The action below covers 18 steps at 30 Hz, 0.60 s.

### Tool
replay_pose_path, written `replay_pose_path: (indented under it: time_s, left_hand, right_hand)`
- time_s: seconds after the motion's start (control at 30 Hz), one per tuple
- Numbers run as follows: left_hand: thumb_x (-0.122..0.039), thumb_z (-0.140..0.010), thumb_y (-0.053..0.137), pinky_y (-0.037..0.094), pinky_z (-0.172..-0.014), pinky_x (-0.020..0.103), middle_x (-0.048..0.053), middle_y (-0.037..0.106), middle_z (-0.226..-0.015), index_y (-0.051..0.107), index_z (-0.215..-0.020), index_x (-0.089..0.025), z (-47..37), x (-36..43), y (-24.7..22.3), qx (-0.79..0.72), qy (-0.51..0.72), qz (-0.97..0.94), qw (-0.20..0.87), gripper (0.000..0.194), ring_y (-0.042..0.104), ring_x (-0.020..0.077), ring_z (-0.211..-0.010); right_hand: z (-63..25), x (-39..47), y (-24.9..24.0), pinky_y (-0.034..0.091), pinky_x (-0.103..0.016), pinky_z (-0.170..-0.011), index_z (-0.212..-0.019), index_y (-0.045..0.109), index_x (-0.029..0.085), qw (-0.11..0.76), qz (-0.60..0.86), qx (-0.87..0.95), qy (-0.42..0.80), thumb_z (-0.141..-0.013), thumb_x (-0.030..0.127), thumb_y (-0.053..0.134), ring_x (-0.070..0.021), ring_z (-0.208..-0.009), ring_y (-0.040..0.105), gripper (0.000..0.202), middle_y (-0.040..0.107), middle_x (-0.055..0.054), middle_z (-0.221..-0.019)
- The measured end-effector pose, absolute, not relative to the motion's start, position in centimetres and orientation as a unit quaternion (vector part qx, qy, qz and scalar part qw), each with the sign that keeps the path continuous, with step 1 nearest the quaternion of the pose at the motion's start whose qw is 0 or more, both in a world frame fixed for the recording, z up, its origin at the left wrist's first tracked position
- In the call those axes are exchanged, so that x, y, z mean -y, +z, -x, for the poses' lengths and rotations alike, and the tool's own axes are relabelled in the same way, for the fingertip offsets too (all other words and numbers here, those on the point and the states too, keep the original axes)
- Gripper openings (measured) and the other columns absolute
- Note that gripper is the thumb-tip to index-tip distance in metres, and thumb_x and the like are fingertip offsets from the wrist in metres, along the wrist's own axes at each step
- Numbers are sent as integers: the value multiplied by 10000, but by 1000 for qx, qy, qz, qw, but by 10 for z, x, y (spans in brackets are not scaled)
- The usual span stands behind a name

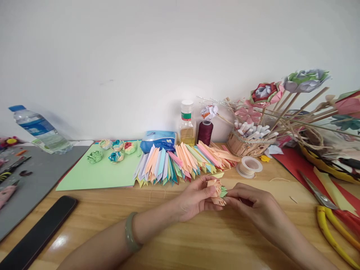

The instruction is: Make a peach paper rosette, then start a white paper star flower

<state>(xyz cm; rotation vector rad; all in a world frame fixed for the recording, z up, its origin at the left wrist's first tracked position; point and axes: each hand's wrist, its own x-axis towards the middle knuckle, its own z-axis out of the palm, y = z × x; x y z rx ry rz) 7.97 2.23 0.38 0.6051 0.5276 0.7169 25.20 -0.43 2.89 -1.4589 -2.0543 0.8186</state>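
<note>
Peach-and-green paper flower (216,190): left hand (194,198) held its left side, right hand (256,200) its right; folded paper strips (187,161) lay beyond it.

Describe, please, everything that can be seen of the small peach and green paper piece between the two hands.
The paper piece looks folded from paper: layered, petal-like peach folds, with pointed light green folds on the side toward the right hand. It is held above the wooden table. The left hand holds the peach part, its thumb covering some of it. The right hand's fingers are at the green side; whether they grip it is unclear.
</note>
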Motion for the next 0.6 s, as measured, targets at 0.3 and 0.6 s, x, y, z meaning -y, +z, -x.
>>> replay_pose_path:
  time_s: [0.3,0.6]
  left_hand:
    - [-237,-731,641,512,-639,223,5,554,-767,504,-975,-149,-80,-22,1,-229,327,-295,868,293,618,93,-643]
    - [-211,-727,643,527,-652,234,14,568,-792,522,-982,-153,-78,-24,2,-225,362,-234,874,288,608,95,-659]
  right_hand:
    - [-250,3,25,353,-217,-449,-612,562,192,248,554,745,277,-768,275,521,-118,-500,465,182,536,21,-539]
    - [-248,7,34,429,-219,-491,-777,625,187,322,461,805,187,-849,219,465,-112,-544,541,178,589,-10,-645]
